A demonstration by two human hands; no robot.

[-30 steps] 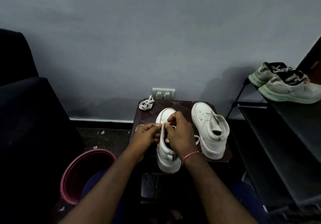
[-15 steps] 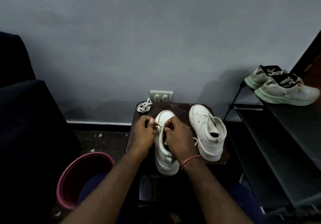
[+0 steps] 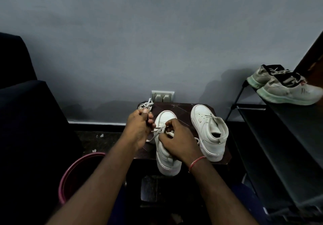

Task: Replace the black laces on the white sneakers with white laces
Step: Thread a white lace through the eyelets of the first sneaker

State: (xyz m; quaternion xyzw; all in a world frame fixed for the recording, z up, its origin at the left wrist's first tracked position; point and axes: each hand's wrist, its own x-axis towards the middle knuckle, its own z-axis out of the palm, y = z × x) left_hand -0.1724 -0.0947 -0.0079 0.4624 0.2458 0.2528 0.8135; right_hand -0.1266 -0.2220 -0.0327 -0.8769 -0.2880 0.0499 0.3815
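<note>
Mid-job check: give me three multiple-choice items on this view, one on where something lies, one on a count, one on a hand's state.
1. Where is the spare lace bundle?
A. far-left corner of the table
B. on the floor
C. inside a shoe

2. How many white sneakers stand on the table?
A. one
B. two
C. three

3. What is the left hand doing?
A. hanging idle
B. lying flat on the table
C. pinching a white lace

Key: 1 A, the bundle lies by the wall socket at the table's back edge. 2 B, the sneaker being laced and the second sneaker beside it. 3 C, the lace runs from its fingers to the sneaker under the right hand.
</note>
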